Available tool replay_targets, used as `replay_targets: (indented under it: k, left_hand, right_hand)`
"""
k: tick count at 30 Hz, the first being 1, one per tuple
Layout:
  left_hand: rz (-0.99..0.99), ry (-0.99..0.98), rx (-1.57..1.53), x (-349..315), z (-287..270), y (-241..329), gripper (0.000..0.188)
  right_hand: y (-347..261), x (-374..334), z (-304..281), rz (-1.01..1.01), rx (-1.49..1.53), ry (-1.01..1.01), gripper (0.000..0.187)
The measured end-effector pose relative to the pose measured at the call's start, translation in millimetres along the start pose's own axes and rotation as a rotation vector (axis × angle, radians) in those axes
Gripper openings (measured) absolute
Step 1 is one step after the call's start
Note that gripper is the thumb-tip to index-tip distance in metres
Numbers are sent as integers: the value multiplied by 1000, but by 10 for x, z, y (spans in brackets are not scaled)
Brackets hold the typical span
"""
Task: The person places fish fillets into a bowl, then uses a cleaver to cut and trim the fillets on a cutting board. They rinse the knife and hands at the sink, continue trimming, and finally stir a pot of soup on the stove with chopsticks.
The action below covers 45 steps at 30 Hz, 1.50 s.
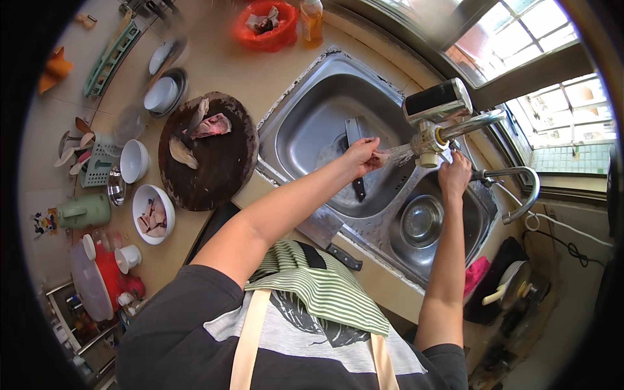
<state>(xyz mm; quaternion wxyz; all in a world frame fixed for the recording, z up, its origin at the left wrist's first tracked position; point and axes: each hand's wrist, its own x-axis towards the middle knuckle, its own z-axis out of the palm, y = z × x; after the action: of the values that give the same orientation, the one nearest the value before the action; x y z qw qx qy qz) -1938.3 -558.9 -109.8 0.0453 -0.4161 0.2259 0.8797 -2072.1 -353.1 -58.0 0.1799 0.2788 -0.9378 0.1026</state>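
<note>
Over the large sink basin [296, 140], my left hand [361, 158] has its fingers closed at the stream of water [400, 155]. What they hold, if anything, I cannot make out. My right hand [455, 174] grips the white lever [446, 155] beside the tap [427, 146], its fingers partly hidden. Below my left hand a cleaver [353, 130] lies in the basin, its black handle [359, 189] toward me. Another cleaver [320, 225] rests on the sink's near edge. Pieces of raw meat or fish [212, 125] lie on a round dark chopping board [195, 175] to the left.
A white bowl [170, 224] of cut raw pieces [153, 218] stands by the board, near other bowls [134, 161]. The smaller basin holds a metal bowl [421, 221]. A red-lined bin [266, 42] and an orange bottle [312, 26] stand behind. A curved thin spout [530, 195] rises at right.
</note>
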Motion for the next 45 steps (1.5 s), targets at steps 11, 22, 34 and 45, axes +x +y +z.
replay_targets:
  k: [11,22,34,45]
  left_hand:
    - [110,-128,151,325,-216,-196,30]
    - [116,-311,-141,352,-251,-239,63]
    - [-18,-379,-359,243,-259,-84,33]
    - [52,-563,465,25,-462,75,18]
  right_hand:
    - [-1217,-322,181,336,1195,-496,28]
    - [-1248,-407,15,799,1189,-743,24]
    - [-1294,-647,236,276,954,-243,12]
    - [-1194,-645,105,473,1060,-449,23]
